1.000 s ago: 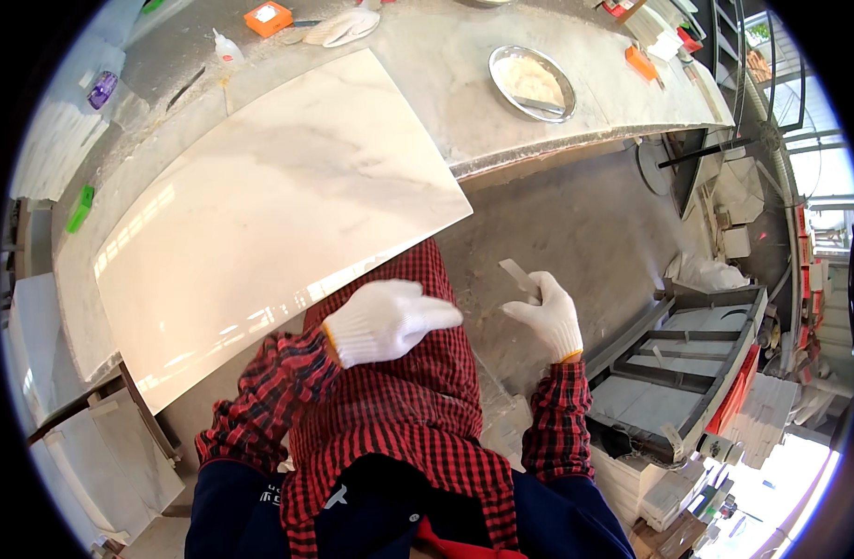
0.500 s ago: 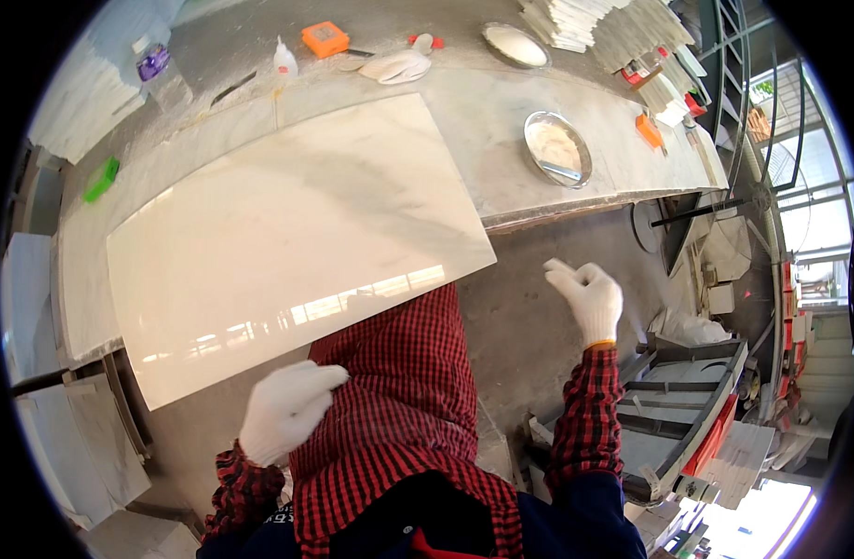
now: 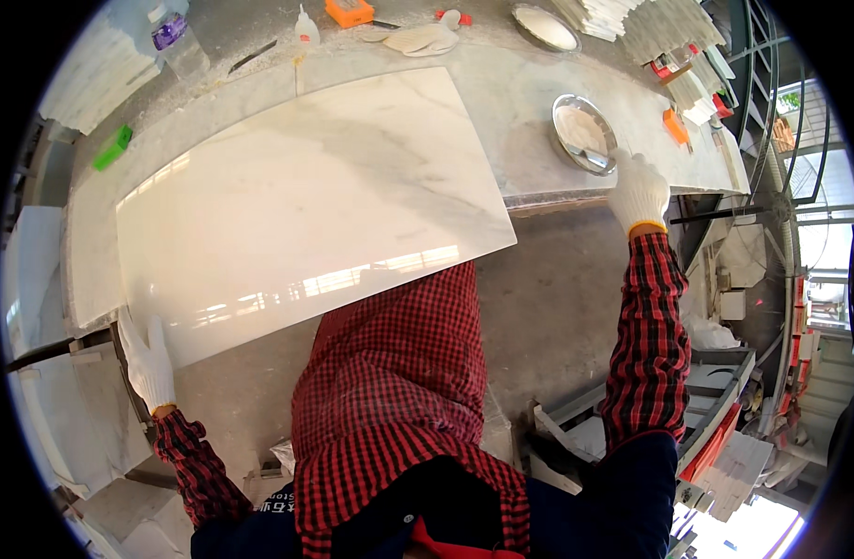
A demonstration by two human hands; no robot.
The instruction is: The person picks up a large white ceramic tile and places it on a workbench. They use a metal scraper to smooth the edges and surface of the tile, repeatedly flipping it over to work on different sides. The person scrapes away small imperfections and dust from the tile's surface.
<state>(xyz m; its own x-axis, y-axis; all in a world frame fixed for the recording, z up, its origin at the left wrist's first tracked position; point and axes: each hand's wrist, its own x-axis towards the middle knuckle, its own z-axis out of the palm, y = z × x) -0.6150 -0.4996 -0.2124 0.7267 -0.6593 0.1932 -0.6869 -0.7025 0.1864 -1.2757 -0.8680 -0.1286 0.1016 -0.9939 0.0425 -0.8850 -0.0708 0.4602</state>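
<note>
A large, glossy white stone slab (image 3: 306, 196) with grey veining lies in front of me, its front edge overhanging the bench. My left hand (image 3: 149, 368), in a white knit glove, is at the slab's near left corner with fingers apart, seemingly touching the edge. My right hand (image 3: 641, 194), gloved the same way, has its fingertips at the near right rim of a metal bowl (image 3: 562, 144). That bowl contains pale powder or paste and a flat-bladed scraper (image 3: 593, 158). The right fingers are bunched and blurred; whether they grip anything is unclear.
Along the stone-topped bench (image 3: 529, 93) lie a green block (image 3: 113, 147), a plastic bottle (image 3: 177, 45), a small squeeze bottle (image 3: 306, 26), spare gloves (image 3: 418, 37), and a second bowl (image 3: 546, 28). An orange tool (image 3: 676, 126) sits farther right. A metal-framed cart (image 3: 716, 401) stands behind my right arm.
My left hand has moved left and forward to the slab's corner, its fingers spreading. My right hand has gone forward and right to the bowl. The whole view has shifted slightly.
</note>
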